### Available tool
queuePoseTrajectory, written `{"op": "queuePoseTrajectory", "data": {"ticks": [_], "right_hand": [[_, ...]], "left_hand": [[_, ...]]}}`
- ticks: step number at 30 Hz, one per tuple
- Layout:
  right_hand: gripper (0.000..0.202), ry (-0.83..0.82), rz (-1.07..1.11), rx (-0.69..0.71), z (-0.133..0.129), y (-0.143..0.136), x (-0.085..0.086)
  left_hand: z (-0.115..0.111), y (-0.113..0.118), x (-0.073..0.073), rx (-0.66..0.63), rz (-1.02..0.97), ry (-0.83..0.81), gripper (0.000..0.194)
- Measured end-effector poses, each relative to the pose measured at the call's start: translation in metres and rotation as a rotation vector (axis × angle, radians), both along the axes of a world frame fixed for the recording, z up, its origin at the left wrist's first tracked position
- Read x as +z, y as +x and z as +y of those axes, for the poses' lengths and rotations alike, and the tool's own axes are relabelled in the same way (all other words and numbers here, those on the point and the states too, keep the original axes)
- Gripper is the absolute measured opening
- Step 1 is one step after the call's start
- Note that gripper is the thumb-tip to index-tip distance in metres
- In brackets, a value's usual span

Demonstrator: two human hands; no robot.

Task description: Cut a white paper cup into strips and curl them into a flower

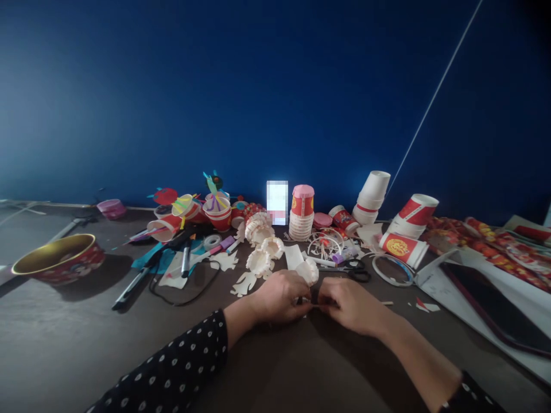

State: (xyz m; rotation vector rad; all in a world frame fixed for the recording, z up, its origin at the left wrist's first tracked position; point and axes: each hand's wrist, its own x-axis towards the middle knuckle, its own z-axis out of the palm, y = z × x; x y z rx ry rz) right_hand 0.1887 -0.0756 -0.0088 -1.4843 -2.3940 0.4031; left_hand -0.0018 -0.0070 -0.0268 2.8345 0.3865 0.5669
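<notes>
My left hand (282, 293) and my right hand (350, 303) are close together just above the dark table, fingers curled and pinched. A small thin strip (317, 306) runs between their fingertips; most of it is hidden and I cannot make out what it is. Right behind the hands lie a white rounded paper piece (310, 271) and a white paper strip (294, 256). Frilled white cut-paper pieces (259, 261) lie beyond my left hand. Black-handled scissors (359, 272) rest beyond my right hand.
Stacked paper cups (301, 225) stand at the back, with more leaning cups (404, 246) on the right. A phone (495, 307) lies in a white tray (430, 275). To the left are a gold-lined bowl (64, 267), a utility knife (133, 287) and a marker (185, 262).
</notes>
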Motion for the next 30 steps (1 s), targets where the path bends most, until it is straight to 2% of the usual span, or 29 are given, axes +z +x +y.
{"op": "queuePoseTrajectory", "data": {"ticks": [6, 13, 17, 23, 30], "right_hand": [[0.007, -0.021, 0.022, 0.028, -0.001, -0.003, -0.001], [0.008, -0.037, 0.05, 0.033, -0.002, -0.007, 0.0], [0.004, -0.03, 0.094, -0.001, -0.004, -0.014, 0.001], [0.009, -0.029, 0.138, -0.102, -0.007, -0.022, -0.002], [0.01, -0.071, 0.123, -0.194, -0.008, -0.026, -0.001]], "left_hand": [[0.002, 0.002, -0.002, 0.01, -0.019, -0.142, 0.011], [0.0, 0.002, 0.0, 0.025, -0.012, -0.201, 0.004], [-0.002, 0.003, 0.0, 0.06, 0.01, -0.203, 0.003], [-0.004, 0.003, 0.003, 0.073, 0.038, -0.186, 0.006], [-0.005, 0.002, 0.009, 0.064, 0.052, -0.27, 0.004]]}}
